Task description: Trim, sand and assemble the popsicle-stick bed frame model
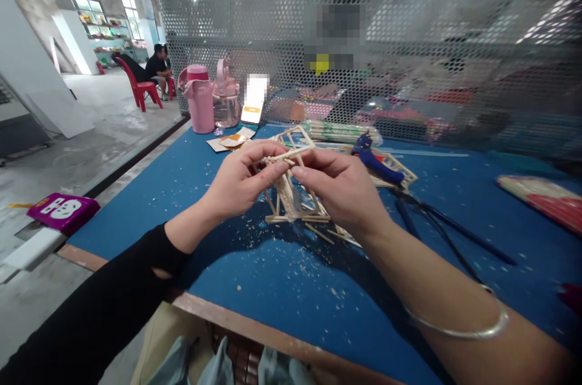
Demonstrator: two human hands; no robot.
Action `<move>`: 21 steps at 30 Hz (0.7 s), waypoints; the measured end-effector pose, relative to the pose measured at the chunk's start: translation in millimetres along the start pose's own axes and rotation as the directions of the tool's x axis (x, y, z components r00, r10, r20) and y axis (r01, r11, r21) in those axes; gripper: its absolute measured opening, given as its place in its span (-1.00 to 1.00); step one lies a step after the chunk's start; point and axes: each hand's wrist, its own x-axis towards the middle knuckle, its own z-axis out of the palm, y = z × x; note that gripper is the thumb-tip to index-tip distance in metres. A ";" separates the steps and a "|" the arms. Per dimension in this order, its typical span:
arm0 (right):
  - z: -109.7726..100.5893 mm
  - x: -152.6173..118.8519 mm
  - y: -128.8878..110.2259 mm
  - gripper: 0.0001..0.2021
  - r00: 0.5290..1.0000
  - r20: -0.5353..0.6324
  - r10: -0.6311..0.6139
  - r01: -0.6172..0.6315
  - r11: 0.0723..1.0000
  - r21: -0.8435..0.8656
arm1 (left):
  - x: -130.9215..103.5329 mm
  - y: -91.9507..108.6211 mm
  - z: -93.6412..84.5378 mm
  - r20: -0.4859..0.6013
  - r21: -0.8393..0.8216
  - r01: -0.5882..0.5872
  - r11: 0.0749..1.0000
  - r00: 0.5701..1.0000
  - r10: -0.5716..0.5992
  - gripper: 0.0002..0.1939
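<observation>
My left hand (243, 179) and my right hand (343, 188) meet over the middle of the blue table, fingers pinched at the top of a small frame of thin wooden sticks (291, 212). Thumbs and fingertips press close together around a short stick there; the exact contact is partly hidden. Below, the frame's struts reach down to the tabletop. Just beyond my right hand lies a blue glue gun (382, 167) with a dark cord, beside another wooden stick frame (402, 168). Loose sticks (321, 233) lie beneath the hands.
Wood crumbs litter the blue table (218, 264). At the back stand a pink thermos (200, 106), a clear pink bottle (226, 106) and a phone (253, 103), before a perforated metal screen (273, 21). Bagged sticks (341, 132) lie nearby. A purple power strip (63, 210) sits left.
</observation>
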 end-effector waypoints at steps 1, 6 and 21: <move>0.7 -0.5 -0.6 -0.92 1.000 -0.019 -0.004 0.003 1.000 -0.022 | 0.0 -0.3 -0.2 -0.003 -0.003 0.006 1.000 1.000 -0.006 -0.84; 6.7 -3.9 -5.2 -0.91 0.984 -0.174 0.022 -0.040 0.994 -0.101 | -0.1 -0.3 -0.3 0.000 0.003 0.026 1.000 1.000 -0.026 -0.82; 9.7 -3.0 -5.5 -0.87 0.980 -0.136 0.145 -0.134 0.987 0.088 | -1.3 4.0 -0.7 -0.002 0.006 0.005 1.000 1.000 -0.005 -0.88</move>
